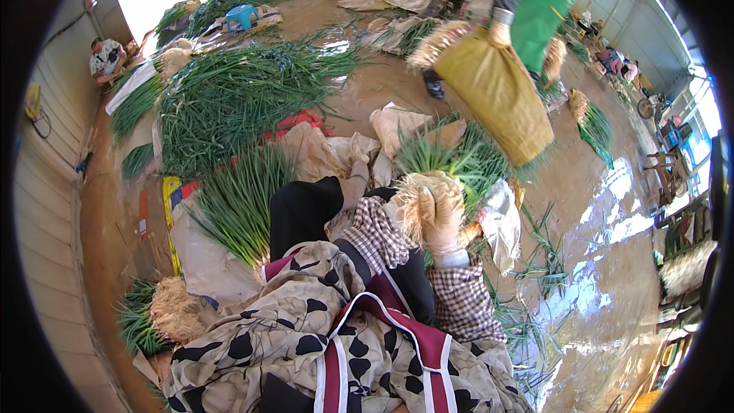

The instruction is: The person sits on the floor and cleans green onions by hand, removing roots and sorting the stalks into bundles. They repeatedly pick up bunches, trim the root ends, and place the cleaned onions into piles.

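My right hand point(444, 215), in a pale work glove, grips a bunch of green onions point(438, 155) in front of my knees. Its stringy roots point(414, 206) face me and its green leaves point away. A checked sleeve cuff point(378, 229) leads my left hand point(394, 210) to the near side of the same bunch. Most of that hand is hidden behind the roots and the cuff, so its grip does not show. A fanned bundle of green onions point(246, 201) lies left of my black-trousered leg, roots towards me.
A large heap of green onions point(246, 97) lies ahead on the left. A trimmed bundle point(172, 310) sits at my left side. A person in a green apron point(542, 11) carries a yellow woven sack point(493, 97) at front right. The floor point(596, 275) on the right is wet, with loose leaves.
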Demonstrator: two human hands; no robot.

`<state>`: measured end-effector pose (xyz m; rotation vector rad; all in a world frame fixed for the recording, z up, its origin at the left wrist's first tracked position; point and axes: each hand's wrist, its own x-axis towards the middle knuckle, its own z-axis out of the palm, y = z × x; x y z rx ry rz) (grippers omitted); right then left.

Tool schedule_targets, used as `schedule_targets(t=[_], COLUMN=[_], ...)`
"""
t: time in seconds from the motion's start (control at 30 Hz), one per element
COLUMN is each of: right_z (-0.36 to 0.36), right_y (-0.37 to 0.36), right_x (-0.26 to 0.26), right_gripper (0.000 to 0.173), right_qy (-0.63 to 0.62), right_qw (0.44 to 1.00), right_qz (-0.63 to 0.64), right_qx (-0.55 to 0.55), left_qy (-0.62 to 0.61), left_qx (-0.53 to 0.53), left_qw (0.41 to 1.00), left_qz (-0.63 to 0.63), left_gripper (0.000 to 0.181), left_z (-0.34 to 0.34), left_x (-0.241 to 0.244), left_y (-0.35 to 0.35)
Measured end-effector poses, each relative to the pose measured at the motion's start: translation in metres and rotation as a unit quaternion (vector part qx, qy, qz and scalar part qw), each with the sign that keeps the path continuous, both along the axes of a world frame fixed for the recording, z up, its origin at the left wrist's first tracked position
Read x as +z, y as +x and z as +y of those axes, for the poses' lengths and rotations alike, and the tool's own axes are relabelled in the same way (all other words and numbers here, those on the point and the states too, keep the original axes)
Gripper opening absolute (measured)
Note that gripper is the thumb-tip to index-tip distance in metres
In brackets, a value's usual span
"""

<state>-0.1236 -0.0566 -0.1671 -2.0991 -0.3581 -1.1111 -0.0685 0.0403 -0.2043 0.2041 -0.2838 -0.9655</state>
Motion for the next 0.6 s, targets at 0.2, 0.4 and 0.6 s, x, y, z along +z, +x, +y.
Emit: schedule_targets(t=[0.2, 0.4, 0.6], right_z=[0.015, 0.045, 0.063], right_y=[0.034, 0.057, 0.047], right_x=[0.018, 0.039, 0.012], right_gripper=[0.019, 0.032, 0.021], right_qy=[-0.091, -0.137, -0.050], right_qw=[0.992, 0.957, 0.915], right_qz=[-0.007, -0.010, 0.110], right_qx=[0.087, 0.256, 0.385], left_qy=[0.008, -0.003, -0.010], left_qx=[0.035, 0.073, 0.150], left_qw=[0.999, 0.997, 0.983], left_qz=[-0.022, -0.038, -0.103], left_gripper=[0.052, 0.057, 0.062], left_z=[0.024, 0.050, 0.102], left_x=[0.003, 0.007, -0.012], left_y=[0.012, 0.032, 0.073])
